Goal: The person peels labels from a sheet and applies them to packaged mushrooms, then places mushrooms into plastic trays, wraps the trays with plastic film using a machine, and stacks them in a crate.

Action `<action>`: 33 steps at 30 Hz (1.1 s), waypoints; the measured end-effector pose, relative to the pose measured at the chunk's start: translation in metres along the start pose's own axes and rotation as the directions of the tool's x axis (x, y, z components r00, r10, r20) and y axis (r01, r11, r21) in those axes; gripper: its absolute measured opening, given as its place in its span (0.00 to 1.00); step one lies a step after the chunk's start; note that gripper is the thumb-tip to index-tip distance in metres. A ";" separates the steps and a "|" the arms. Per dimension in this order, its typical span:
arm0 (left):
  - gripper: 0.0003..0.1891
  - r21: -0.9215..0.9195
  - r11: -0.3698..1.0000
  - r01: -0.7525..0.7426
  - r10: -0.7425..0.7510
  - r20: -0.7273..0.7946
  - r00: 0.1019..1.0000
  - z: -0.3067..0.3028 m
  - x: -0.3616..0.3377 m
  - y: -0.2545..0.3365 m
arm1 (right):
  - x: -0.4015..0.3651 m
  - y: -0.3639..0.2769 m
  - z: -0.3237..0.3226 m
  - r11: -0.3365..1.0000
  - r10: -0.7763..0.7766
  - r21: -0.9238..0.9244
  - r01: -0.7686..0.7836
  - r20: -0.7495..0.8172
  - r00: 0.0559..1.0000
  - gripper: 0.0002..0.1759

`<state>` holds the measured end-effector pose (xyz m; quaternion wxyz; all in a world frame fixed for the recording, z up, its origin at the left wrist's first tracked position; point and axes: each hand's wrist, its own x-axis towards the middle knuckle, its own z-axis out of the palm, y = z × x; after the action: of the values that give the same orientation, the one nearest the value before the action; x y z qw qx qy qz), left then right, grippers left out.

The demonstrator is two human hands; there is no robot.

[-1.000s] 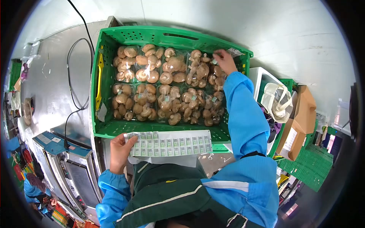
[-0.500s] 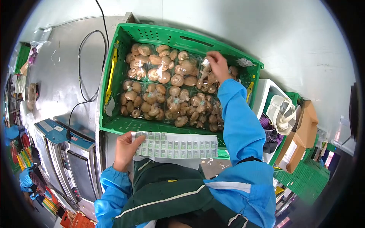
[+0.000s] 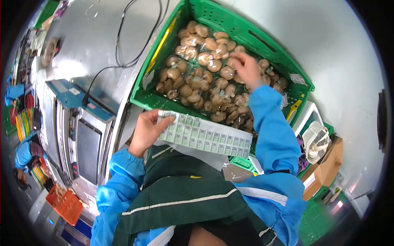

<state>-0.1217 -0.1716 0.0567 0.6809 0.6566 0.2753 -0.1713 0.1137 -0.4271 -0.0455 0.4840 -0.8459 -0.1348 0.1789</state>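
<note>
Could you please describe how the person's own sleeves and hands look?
The left hand and right hand are both bare, without gloves. Both sleeves are bright, slightly shiny blue, with a loose, wrinkled fit and gathered cuffs.

the left hand (image 3: 146,129) pinches a sheet of labels (image 3: 205,134) by its corner, while the right hand (image 3: 247,70) reaches over packs of brown mushrooms (image 3: 196,88) inside a green crate (image 3: 139,93). an orange crate (image 3: 65,206) sits off to the left.
</note>
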 end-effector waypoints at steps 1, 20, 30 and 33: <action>0.08 -0.004 1.000 0.026 -0.026 -0.002 1.000 -0.001 0.000 0.005 | -0.016 -0.016 0.013 0.992 -0.120 0.039 0.116 0.126 0.985 0.13; 0.11 -0.189 0.962 0.199 -0.214 -0.065 0.975 -0.042 0.009 -0.019 | -0.074 -0.123 0.073 0.929 -0.369 0.091 0.359 0.295 0.881 0.04; 0.10 -0.263 0.961 0.088 -0.160 -0.267 0.950 -0.102 -0.001 -0.001 | 0.117 0.009 0.053 0.812 -0.120 -0.581 0.059 -0.066 0.991 0.18; 0.09 -0.456 0.890 -0.011 -0.182 -0.376 0.908 -0.130 0.000 0.005 | 0.116 -0.001 0.061 0.648 -0.226 -0.760 0.045 -0.136 0.965 0.21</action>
<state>-0.1384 -0.0426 0.0628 0.7324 0.4899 0.4728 0.0075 0.1912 -0.3329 -0.0933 0.1152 -0.9715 -0.2058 -0.0238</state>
